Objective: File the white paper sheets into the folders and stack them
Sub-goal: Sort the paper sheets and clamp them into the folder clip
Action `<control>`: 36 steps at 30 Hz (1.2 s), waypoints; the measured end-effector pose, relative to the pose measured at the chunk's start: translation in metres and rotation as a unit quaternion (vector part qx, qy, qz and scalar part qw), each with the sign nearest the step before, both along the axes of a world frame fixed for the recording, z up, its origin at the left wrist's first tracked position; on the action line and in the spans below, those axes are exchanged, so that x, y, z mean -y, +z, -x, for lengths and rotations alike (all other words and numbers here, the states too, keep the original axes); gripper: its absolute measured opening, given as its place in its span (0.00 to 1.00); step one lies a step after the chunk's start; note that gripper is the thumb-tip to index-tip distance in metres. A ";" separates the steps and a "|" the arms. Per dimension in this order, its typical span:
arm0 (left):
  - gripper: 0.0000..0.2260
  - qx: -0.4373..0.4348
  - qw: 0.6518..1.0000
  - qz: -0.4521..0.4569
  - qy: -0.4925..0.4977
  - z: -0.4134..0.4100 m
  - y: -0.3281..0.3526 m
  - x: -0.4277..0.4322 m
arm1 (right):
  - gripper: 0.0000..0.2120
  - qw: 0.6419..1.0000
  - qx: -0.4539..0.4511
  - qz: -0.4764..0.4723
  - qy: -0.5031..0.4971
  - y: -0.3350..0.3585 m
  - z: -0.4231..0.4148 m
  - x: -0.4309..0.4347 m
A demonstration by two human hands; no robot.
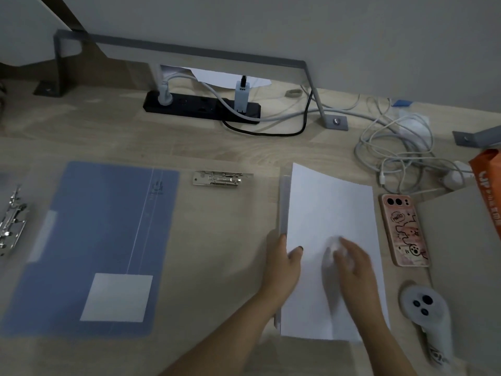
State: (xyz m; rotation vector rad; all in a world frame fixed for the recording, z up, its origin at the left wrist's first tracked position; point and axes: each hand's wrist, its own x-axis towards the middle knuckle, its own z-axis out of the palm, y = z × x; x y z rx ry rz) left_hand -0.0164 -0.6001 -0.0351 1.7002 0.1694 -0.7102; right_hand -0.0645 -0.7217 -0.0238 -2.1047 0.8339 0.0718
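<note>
A stack of white paper sheets (330,213) lies right of centre on the desk, on top of a clear folder whose spine (283,207) shows along its left edge. My left hand (282,264) holds the stack's left edge, thumb on top of the paper. Blurred by motion, my right hand (349,261) rests on the sheet with fingers spread. A closed blue folder (103,240) with a white label lies at the left. A loose metal clip mechanism (219,179) sits between the blue folder and the paper.
An open ring binder mechanism (12,221) is at the far left edge. A phone (405,229) and a white controller (425,310) lie right of the paper. A black power strip (202,105), tangled cables (398,147) and an orange bag (488,183) sit behind and to the right.
</note>
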 end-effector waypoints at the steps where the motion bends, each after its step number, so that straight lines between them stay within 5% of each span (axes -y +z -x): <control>1: 0.14 0.007 1.000 0.021 -0.001 -0.002 0.007 -0.007 | 0.20 0.999 0.003 0.018 -0.030 0.003 -0.001 0.010; 6: 0.13 0.040 0.997 0.069 -0.007 -0.010 0.030 -0.056 | 0.20 0.986 0.008 -0.083 -0.142 0.018 -0.011 0.027; 10: 0.11 0.013 0.999 0.034 0.036 -0.006 0.035 -0.107 | 0.09 0.982 0.005 -0.151 -0.112 0.028 -0.021 -0.011; 14: 0.18 -0.025 0.993 -0.015 0.117 0.003 0.031 -0.158 | 0.08 0.978 0.003 -0.189 -0.090 0.014 -0.025 -0.061; 20: 0.04 -0.018 0.971 -0.093 0.218 0.014 0.017 -0.204 | 0.06 0.973 -0.052 -0.219 -0.052 -0.005 -0.029 -0.121; 27: 0.13 -0.040 0.972 -0.168 0.157 0.008 -0.011 -0.225 | 0.07 0.970 -0.087 -0.207 -0.090 -0.020 -0.031 -0.137; 36: 0.09 0.005 0.962 -0.263 0.077 -0.019 -0.020 -0.241 | 0.07 0.961 -0.087 -0.217 -0.151 -0.021 -0.039 -0.146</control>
